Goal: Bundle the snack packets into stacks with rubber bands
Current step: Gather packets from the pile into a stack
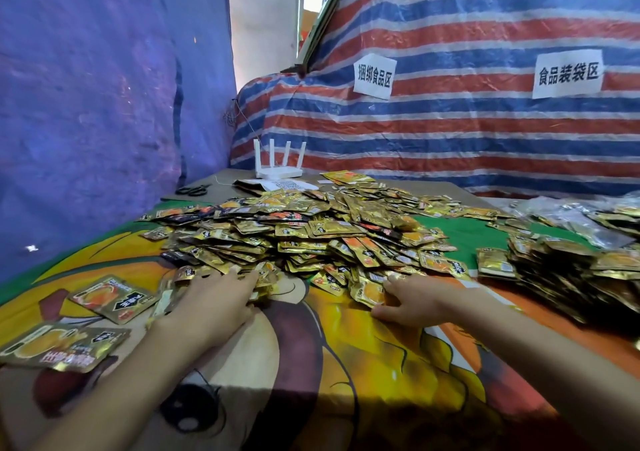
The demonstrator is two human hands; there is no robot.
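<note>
A big loose pile of gold snack packets (311, 232) covers the middle of the table. My left hand (218, 301) lies palm down at the pile's near left edge, fingers spread over a few packets. My right hand (412, 300) rests at the near right edge, its fingertips touching a gold and orange packet (369, 293). Neither hand visibly grips anything. Two larger packets (114, 298) (65, 345) lie apart at the near left. Stacked packets (568, 274) stand in rows at the right. I see no rubber bands.
A cartoon-print cloth (363, 364) covers the table. At the back stand a white router (277, 164), a paper sheet (277, 185) and black scissors (192, 190). Clear plastic bags (571, 215) lie far right. Striped tarpaulin (450, 121) with two paper signs closes the back, blue tarpaulin (86, 104) the left.
</note>
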